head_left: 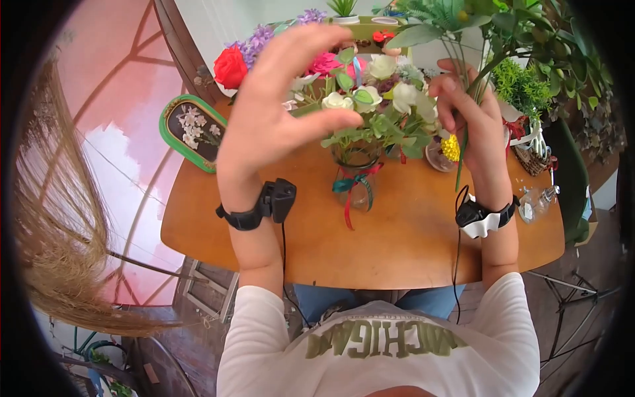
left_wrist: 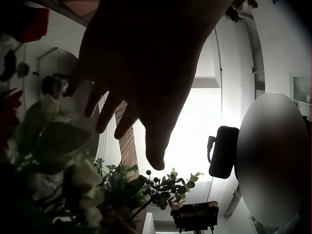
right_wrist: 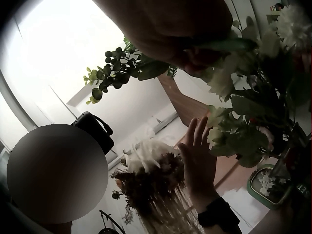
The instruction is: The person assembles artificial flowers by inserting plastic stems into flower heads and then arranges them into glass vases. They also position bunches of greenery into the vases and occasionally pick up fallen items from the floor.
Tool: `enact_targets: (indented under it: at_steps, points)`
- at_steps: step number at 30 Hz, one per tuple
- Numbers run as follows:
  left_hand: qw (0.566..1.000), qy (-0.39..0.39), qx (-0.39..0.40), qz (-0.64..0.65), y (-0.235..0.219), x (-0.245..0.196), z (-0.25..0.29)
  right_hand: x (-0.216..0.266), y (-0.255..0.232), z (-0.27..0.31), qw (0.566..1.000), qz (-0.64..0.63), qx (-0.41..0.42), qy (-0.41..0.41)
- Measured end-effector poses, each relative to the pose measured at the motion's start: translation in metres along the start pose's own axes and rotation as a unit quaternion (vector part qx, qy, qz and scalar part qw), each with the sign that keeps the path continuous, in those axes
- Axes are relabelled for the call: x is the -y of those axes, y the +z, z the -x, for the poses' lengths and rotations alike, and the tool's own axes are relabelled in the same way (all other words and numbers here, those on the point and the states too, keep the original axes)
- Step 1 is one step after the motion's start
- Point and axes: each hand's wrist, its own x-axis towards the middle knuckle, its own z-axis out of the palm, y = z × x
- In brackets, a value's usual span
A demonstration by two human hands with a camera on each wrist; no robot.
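A glass vase with a red and green ribbon holds white flowers and leaves on the wooden table. My left hand is raised at the bouquet's left, fingers extended and apart, holding nothing; in the left wrist view the hand hangs above white flowers. My right hand, to the right of the bouquet, pinches the thin stems of a leafy green spray between thumb and fingers. The right wrist view shows that hand dark, with round leaves beyond it.
A green-framed oval tray lies at the table's left edge. A red rose and purple flowers stand behind. At the right are a yellow flower, a wicker basket and a small glass bottle. The table's front edge is near my body.
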Motion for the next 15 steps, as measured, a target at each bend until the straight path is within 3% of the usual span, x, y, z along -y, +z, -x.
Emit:
enact_targets:
  at_steps: [2, 4, 5, 7, 8, 10, 11, 12, 14, 15]
  points:
    - [0.995, 0.025, 0.055, -0.073, 0.013, -0.002, -0.001, -0.001, -0.002, -0.001, 1.000, 0.005, 0.004, -0.008]
    - [0.988, -0.014, 0.114, -0.107, 0.021, -0.002, 0.003, 0.002, -0.003, -0.001, 1.000, -0.011, 0.003, 0.013]
    - [0.989, -0.006, 0.108, -0.105, 0.022, -0.005, 0.004, 0.005, -0.002, -0.001, 1.000, -0.017, -0.006, 0.012]
    - [0.971, -0.126, 0.140, -0.147, 0.019, -0.015, 0.003, 0.009, -0.008, -0.001, 0.999, -0.039, 0.003, 0.012]
    - [0.973, -0.120, 0.135, -0.146, 0.017, -0.018, 0.002, 0.011, -0.010, 0.000, 0.997, -0.067, 0.015, 0.022]
    - [0.944, -0.232, 0.091, -0.217, 0.015, -0.022, 0.003, 0.018, -0.011, 0.001, 0.997, -0.071, 0.016, 0.020]
    - [0.938, -0.252, 0.077, -0.225, 0.015, -0.021, 0.005, 0.020, -0.012, 0.003, 0.995, -0.086, 0.034, 0.031]
    - [0.938, -0.253, 0.073, -0.225, 0.017, -0.018, 0.007, 0.021, -0.012, 0.004, 0.992, -0.102, 0.054, 0.043]
    - [0.952, -0.136, -0.005, -0.276, 0.018, -0.012, 0.010, 0.021, -0.009, 0.007, 0.990, -0.110, 0.071, 0.052]
    - [0.950, -0.139, -0.008, -0.278, 0.018, -0.011, 0.007, 0.020, -0.010, 0.008, 0.981, -0.140, 0.118, 0.060]
